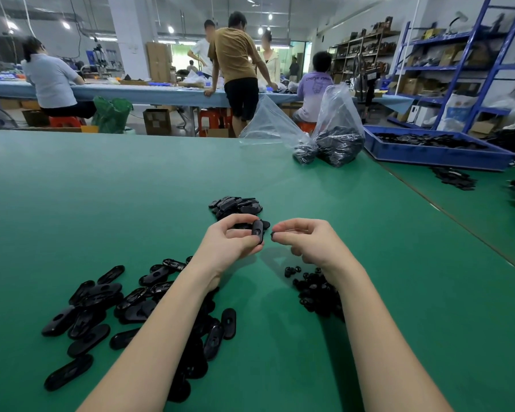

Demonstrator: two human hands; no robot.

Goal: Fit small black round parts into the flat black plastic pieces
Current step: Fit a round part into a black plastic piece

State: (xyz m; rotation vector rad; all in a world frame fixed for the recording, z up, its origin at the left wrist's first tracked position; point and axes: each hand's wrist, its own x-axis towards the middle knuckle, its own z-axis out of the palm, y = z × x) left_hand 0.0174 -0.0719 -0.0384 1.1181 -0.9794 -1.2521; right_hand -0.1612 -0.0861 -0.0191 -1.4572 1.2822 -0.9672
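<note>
left hand (pixel 235 237): raised off desk (pixel 101 188), grip pinching flat oval piece (pixel 258 231) upright
right hand (pixel 305 240): level, just beside, fingertips grasping small round part (pixel 273 235)

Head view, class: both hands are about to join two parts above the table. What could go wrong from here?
1. The small round part sits only at the right hand's fingertips and could slip onto the loose pile below.
2. The flat piece in the left hand is pinched edge-on, so it might tilt and the part might seat crooked.
</note>
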